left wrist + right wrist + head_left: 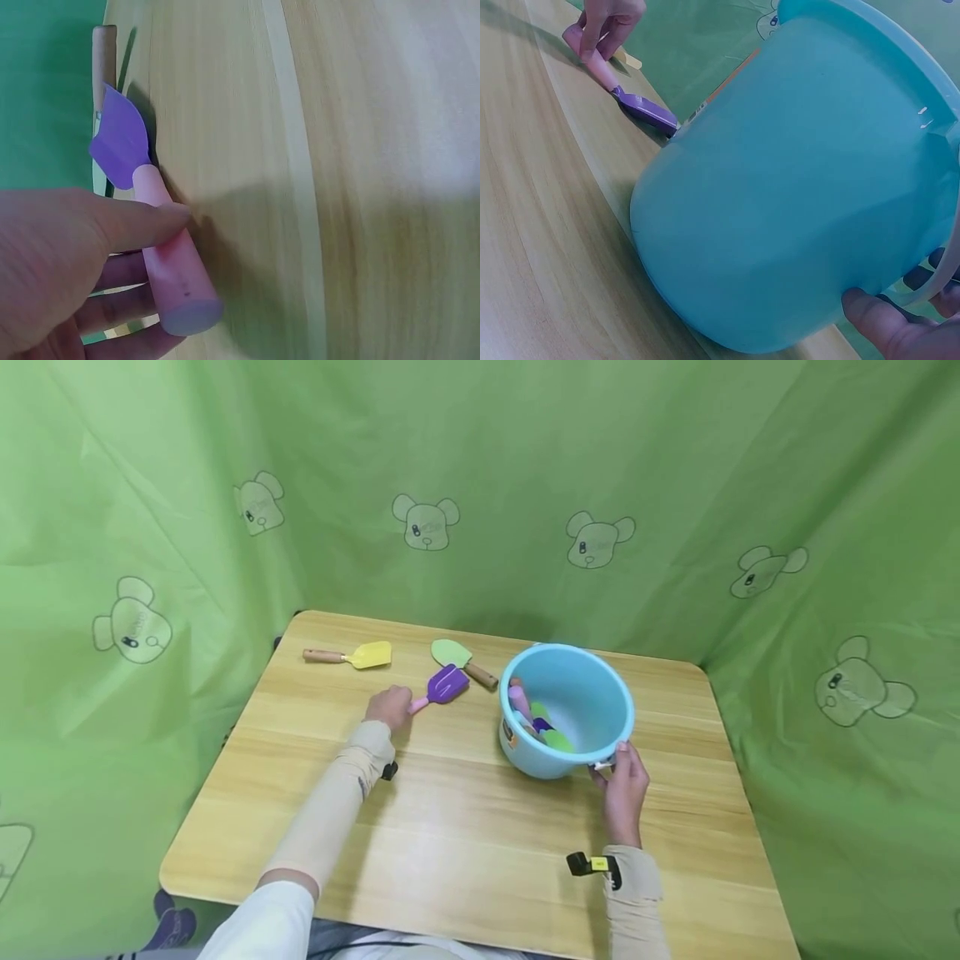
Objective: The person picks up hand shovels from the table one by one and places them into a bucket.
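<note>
My left hand [390, 707] grips the pink handle of a toy shovel [447, 683] with a purple blade. In the left wrist view the thumb lies across the handle [180, 274], with fingers curled beneath it. The blade points away toward the table's far edge. On the right, my right hand [625, 793] holds the near rim of a light blue bucket [542, 766], thumb against its outer wall in the right wrist view. Inside the bucket lie several toy tools, among them a pink handle [519, 700] and a green blade [558, 741].
A green trowel [450, 652] with a wooden handle lies behind the purple blade, its handle end near the bucket. Farther left rests a yellow shovel [372, 655]. Green curtains [495, 468] with mouse heads surround the wooden table [450, 860].
</note>
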Demonstrator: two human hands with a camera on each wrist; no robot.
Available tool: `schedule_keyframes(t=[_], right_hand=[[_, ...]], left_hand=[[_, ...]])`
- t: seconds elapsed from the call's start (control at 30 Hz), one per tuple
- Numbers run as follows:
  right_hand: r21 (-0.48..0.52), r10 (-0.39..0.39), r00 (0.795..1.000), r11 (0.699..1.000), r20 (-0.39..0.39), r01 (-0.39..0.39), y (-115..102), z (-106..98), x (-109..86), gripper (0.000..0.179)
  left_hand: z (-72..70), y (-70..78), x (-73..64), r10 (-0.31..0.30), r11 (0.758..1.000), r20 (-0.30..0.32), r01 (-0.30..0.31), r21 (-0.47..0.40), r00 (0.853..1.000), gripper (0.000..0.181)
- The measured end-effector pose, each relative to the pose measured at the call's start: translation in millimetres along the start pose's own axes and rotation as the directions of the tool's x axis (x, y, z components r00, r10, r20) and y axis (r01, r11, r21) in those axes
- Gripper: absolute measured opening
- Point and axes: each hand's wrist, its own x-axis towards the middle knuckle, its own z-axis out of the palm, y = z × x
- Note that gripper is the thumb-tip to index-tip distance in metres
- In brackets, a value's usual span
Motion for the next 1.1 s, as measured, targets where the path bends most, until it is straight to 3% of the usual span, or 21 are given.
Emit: schedule_keyframes(t=[0.2, 0.5, 0.83, 1.1], right_hand=[[-0.007, 0.016, 1.000, 1.000, 0.003, -0.016, 1, 1, -1.9, 0.054], [0.020, -0.007, 1.000, 1.000, -0.003, 0.007, -1, 1, -1.1, 0.054], [-0.001, -0.009, 1.000, 1.000, -0.010, 0.009, -1, -1, -0.6, 0.054], [-0.010, -0.008, 1.000, 1.000, -0.011, 0.008, -1, -1, -0.8, 0.054]], left_hand=[[0.1, -1.6, 2.4, 0.021, 0.999, -0.008, -0.020, 0.036, 1.000, 0.025], [-12.0, -6.5, 2.0, 0.040, 0.999, -0.034, -0.039, 0.027, 0.999, 0.018], [-45.7, -4.6, -10.3, 0.102, 0.995, -0.112, -0.098, 0.035, 0.989, 0.011], [-74.8, 6.6, -21.0, 0.137, 0.990, -0.103, -0.133, 0.049, 0.985, 0.012]])
